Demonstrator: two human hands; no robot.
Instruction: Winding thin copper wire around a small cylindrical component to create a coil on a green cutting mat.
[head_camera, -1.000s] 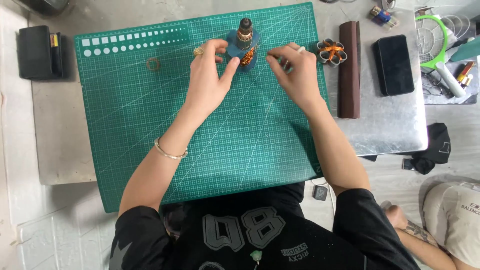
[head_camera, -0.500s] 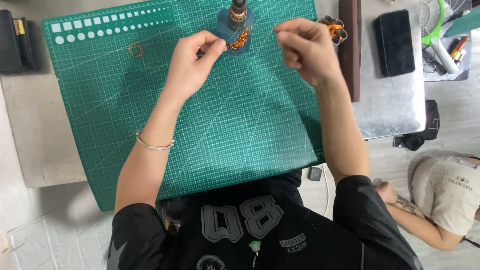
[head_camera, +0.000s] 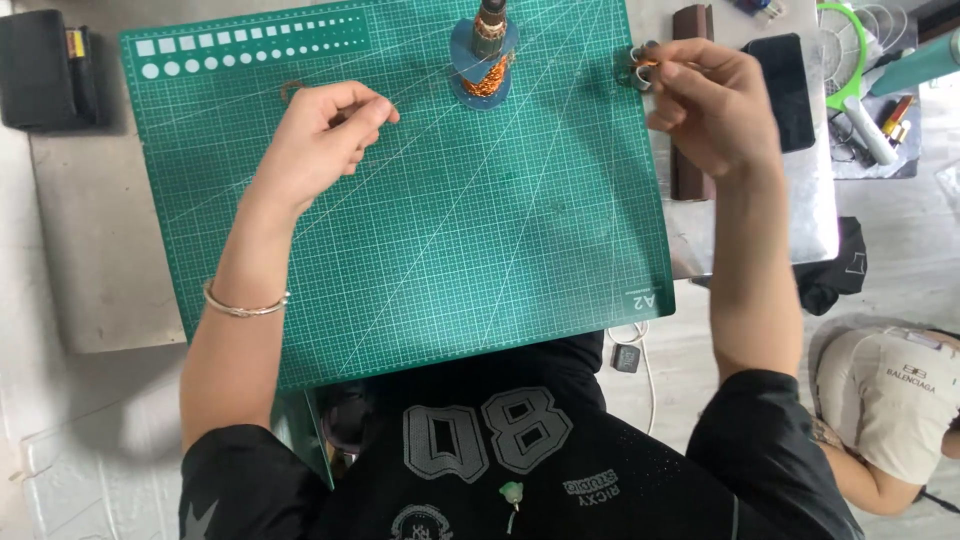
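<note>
A green cutting mat (head_camera: 420, 250) covers the grey table. At its far edge stands a motor armature (head_camera: 487, 55) with copper winding on a blue disc. My left hand (head_camera: 320, 135) hovers over the mat left of the armature, with its fingers curled and thumb against the index finger; I see nothing in it. A small ring-shaped part (head_camera: 290, 90) lies just beyond that hand. My right hand (head_camera: 710, 105) is at the mat's right edge, its fingertips closed on a small metal and orange tool (head_camera: 638, 72).
A black box (head_camera: 50, 70) sits at the table's left end. A dark brown long case (head_camera: 690, 100), a black phone (head_camera: 775, 90) and a green racket-like item (head_camera: 845, 40) lie right of the mat. Another person (head_camera: 890, 400) sits on the floor at lower right.
Both hands have left the armature. My left hand drew back to the left and my right hand moved right onto the small metal and orange tool. The view has shifted.
</note>
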